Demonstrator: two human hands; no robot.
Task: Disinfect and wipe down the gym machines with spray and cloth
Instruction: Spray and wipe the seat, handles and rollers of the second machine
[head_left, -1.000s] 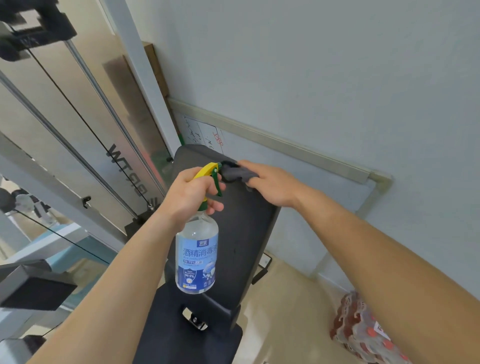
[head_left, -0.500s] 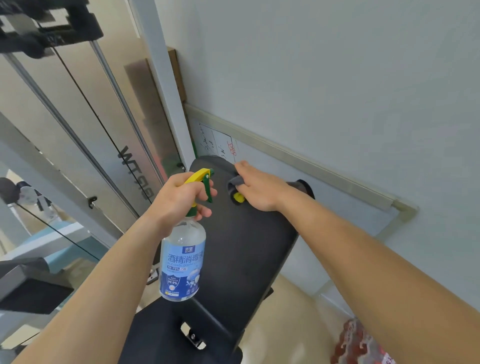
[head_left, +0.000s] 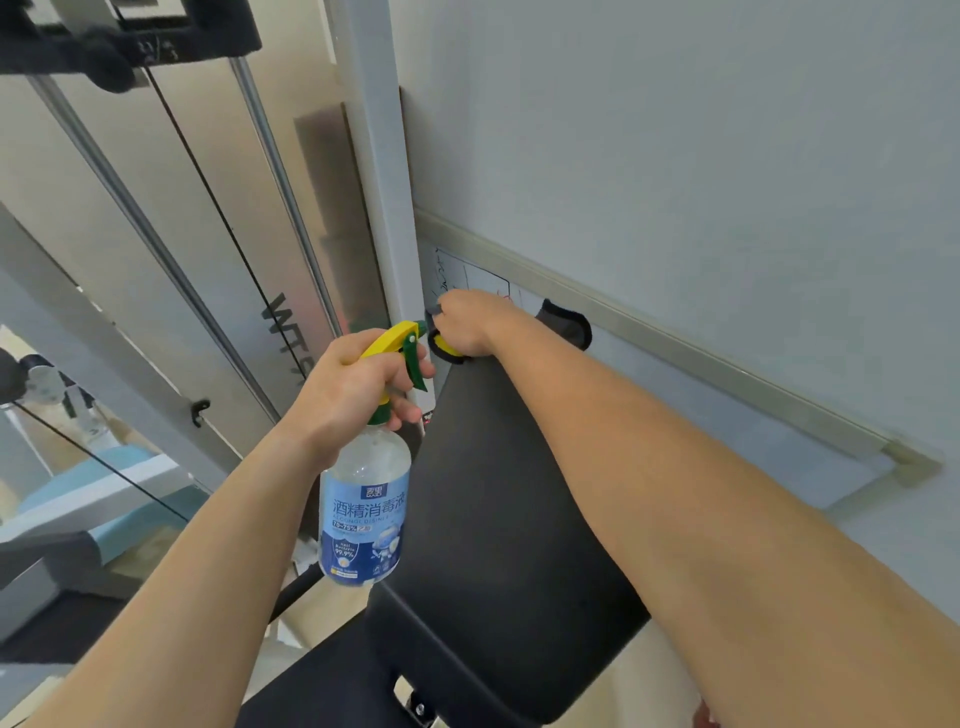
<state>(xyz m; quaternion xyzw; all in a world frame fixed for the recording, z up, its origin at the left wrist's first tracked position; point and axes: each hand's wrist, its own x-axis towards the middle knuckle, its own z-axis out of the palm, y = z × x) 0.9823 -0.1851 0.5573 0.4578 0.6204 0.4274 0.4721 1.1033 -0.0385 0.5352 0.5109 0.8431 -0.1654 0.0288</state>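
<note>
While the left hand (head_left: 348, 384) curls round the spray bottle (head_left: 363, 512) (fingers by its green trigger), the right hand (head_left: 470, 322) clutches a dark cloth (head_left: 442, 349) atop the black bench pad (head_left: 498, 493).

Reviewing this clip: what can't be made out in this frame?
Cloth: head view, mostly hidden inside the right hand; only a grey-and-yellow edge shows.
Backrest top edge: covered by that hand.
Spray bottle, held by the left hand: small label print too small to read.
Seat: cut off by the bottom edge.
</note>
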